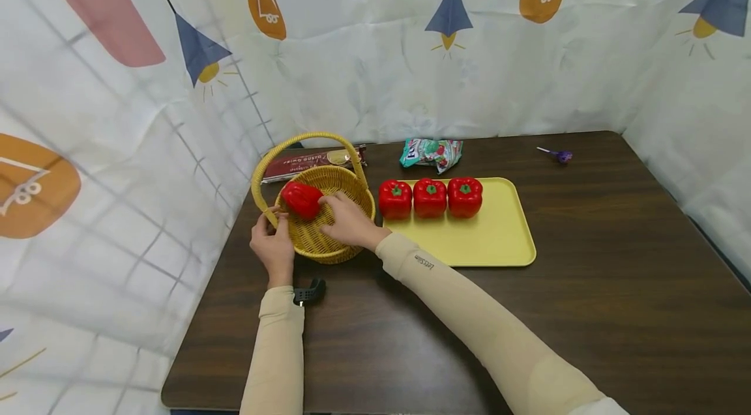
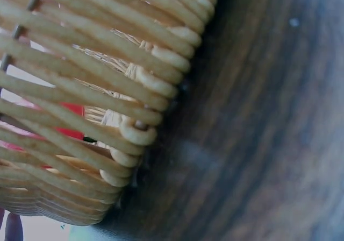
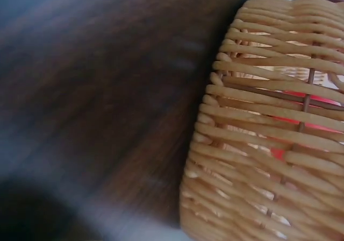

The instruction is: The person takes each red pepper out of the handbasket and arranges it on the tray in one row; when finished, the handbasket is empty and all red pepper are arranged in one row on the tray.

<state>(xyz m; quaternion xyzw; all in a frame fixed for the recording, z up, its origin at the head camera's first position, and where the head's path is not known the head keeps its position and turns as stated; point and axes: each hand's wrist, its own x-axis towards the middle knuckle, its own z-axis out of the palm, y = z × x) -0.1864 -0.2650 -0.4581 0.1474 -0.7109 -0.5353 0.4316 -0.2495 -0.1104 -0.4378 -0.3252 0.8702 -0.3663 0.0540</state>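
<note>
In the head view, a yellow wicker basket [image 1: 319, 248] with a tall hooped handle stands at the left of the table. A red bell pepper [image 1: 301, 200] lies tilted inside, against the basket's left wall. My left hand [image 1: 274, 247] grips the rim at the base of the handle. Over the basket's right side reaches my right hand [image 1: 349, 223], thumb spread from the fingers and fingertips at the pepper's right edge. Both wrist views show the wicker wall close up, with red showing through the gaps. Three more red bell peppers [image 1: 429, 198] stand in a row on a yellow tray [image 1: 499, 242].
Behind the basket lies a dark red snack packet [image 1: 305, 163]. A green candy bag [image 1: 431, 152] lies behind the tray, and a purple lollipop [image 1: 562, 156] is at the back right. Patterned white curtains [image 1: 375, 89] border the brown table [image 1: 598, 258].
</note>
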